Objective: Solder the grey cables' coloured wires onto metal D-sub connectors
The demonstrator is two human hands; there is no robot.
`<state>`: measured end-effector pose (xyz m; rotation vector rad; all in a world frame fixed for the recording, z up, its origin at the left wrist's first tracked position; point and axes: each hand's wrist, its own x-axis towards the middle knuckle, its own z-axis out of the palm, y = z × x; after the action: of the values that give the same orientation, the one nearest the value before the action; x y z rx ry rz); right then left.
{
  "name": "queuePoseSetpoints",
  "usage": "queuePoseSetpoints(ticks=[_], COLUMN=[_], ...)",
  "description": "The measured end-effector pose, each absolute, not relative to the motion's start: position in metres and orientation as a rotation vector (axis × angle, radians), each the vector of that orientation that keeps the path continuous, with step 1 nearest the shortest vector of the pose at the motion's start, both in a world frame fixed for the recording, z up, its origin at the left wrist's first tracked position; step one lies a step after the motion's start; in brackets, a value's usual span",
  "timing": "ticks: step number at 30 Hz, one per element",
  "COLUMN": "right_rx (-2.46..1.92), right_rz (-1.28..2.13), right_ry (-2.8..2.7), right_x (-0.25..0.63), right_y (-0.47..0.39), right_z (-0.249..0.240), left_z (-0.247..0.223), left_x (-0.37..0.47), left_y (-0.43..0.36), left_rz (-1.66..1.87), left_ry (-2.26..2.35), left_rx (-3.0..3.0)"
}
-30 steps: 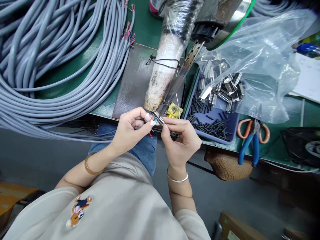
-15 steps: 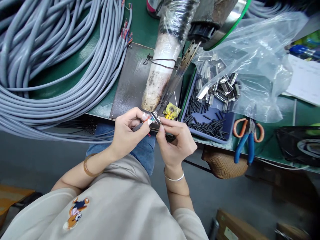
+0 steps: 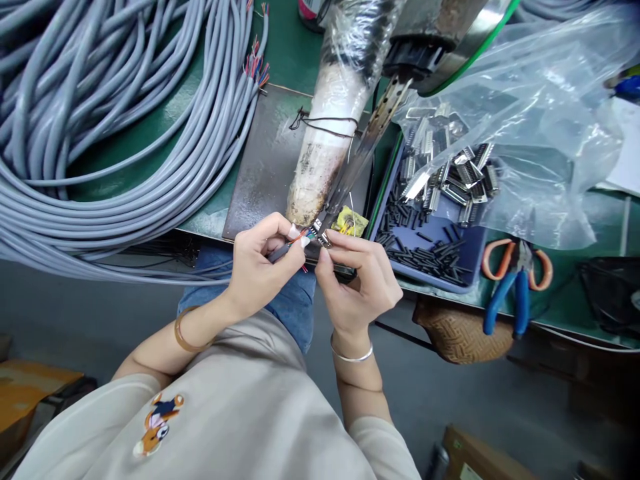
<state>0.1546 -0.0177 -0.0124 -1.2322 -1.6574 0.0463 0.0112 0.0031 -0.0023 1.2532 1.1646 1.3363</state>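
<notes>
My left hand [image 3: 265, 260] pinches a grey multi-core cable [image 3: 279, 252] near its end, with thin coloured wires fanning out past the fingertips. White wrapping covers the tips of its thumb and index finger. Between both hands is a small metal multi-pin connector [image 3: 324, 239], which my right hand [image 3: 357, 277] grips at its right end with thumb and fingers. The coloured wires meet the connector; whether each one is joined cannot be made out. Just above it are the tip of a soldering iron [image 3: 345, 183] and the stained end of a white wrapped tube [image 3: 305, 193].
Coiled grey cables [image 3: 150, 193] cover the left of the bench. A blue tray [image 3: 430, 233] at right holds metal connectors and short black sleeves, partly under a plastic bag [image 3: 555, 133]. Orange-and-blue pliers [image 3: 517, 280] lie at the bench edge. A yellow piece [image 3: 350, 220] sits beside the iron.
The view has shifted slightly, so the bench items sit a little differently in the frame. The connector has turned a little between my hands; both hands keep their grip.
</notes>
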Motion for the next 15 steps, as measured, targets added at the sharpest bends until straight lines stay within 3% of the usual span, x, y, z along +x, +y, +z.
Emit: queuePoseSetpoints(ticks=[15], right_rx=[-1.214], right_rz=[-0.067], right_ry=[-1.769], right_x=[0.167], right_y=[-0.031], right_z=[-0.023], left_z=[0.002], left_x=[0.006], left_y=[0.002], left_rz=[1.099], left_ry=[1.101], left_rx=[1.009])
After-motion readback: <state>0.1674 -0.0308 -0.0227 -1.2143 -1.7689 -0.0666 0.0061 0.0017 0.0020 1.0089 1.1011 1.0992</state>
